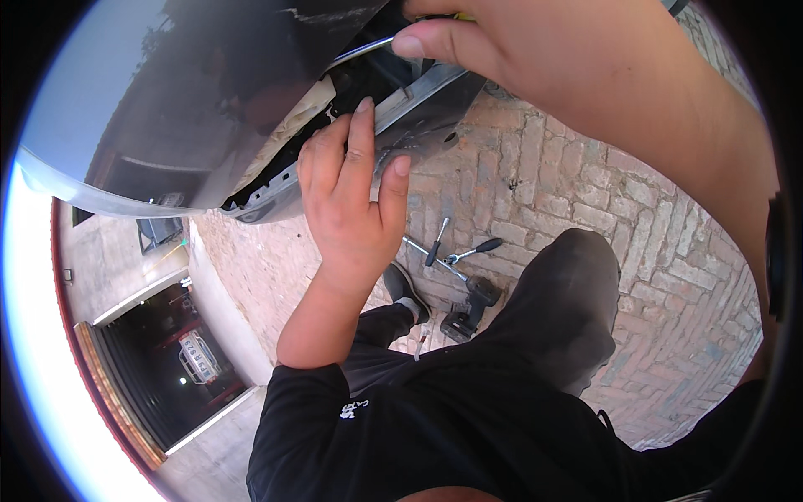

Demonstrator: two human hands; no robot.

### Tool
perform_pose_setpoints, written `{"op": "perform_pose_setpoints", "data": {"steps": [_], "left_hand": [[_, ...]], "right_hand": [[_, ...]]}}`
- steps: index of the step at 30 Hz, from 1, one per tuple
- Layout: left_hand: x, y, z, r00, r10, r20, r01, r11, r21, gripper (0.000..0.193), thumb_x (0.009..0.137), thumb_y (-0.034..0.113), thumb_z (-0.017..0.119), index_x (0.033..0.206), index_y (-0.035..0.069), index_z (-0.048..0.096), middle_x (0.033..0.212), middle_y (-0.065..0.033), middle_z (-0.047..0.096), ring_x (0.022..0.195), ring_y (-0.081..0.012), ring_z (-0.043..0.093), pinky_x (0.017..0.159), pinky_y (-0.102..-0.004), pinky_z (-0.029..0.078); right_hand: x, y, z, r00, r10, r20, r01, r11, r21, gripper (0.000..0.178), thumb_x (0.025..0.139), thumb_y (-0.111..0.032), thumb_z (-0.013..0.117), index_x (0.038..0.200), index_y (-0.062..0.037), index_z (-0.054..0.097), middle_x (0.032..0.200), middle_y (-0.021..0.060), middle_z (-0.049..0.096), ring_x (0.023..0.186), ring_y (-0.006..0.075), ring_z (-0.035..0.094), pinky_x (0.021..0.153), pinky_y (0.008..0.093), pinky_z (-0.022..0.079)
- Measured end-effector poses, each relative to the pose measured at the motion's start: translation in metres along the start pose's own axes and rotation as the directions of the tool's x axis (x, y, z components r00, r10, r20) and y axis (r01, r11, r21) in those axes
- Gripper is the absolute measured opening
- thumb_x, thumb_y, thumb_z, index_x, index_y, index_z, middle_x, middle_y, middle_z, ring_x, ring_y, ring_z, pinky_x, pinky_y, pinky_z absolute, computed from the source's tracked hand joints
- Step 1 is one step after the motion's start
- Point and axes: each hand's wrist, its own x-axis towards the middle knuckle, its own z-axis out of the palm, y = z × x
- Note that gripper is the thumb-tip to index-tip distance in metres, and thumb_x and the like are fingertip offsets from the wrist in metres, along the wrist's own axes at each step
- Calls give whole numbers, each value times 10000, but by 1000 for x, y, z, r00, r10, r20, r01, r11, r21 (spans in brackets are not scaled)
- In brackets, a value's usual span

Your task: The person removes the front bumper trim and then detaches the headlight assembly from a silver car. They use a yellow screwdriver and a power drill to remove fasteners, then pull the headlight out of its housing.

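Note:
My left hand lies with its fingers stretched out on the edge of a dark car bumper, fingertips at the opening under a glossy dark body panel. At the top of the view, my right hand is closed round a tool with a thin shiny metal shaft. The shaft points left into the gap beside the panel. A bit of yellow shows by the right fingers; the tool's handle is mostly hidden. Inside the opening are dark parts and a pale strip.
On the brick paving between my legs lie a black cordless power tool, a black-handled ratchet and a dark-handled hand tool. A wall with an open doorway stands at left, a vehicle inside.

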Motion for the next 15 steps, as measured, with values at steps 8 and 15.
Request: {"op": "perform_pose_setpoints", "data": {"steps": [8,15], "left_hand": [[-1,3,-1,999,13,-51,-14,1000,-22,488,950,239,672,1356,-27,617,1199,-195,616,1066,-379,577,964,-464,457],[-2,1,0,997,5,-77,-7,1000,-17,463,964,252,660,1337,-22,633,1184,-186,626,1051,-372,581,957,-460,461]], "right_hand": [[10,-16,-22,959,165,229,-181,982,49,401,1048,-289,527,882,22,718,706,171,683,716,373,691,686,451,569],[22,-23,-36,896,229,381,-266,963,48,402,1059,-292,515,944,33,722,740,170,697,734,368,692,704,444,574]]}}
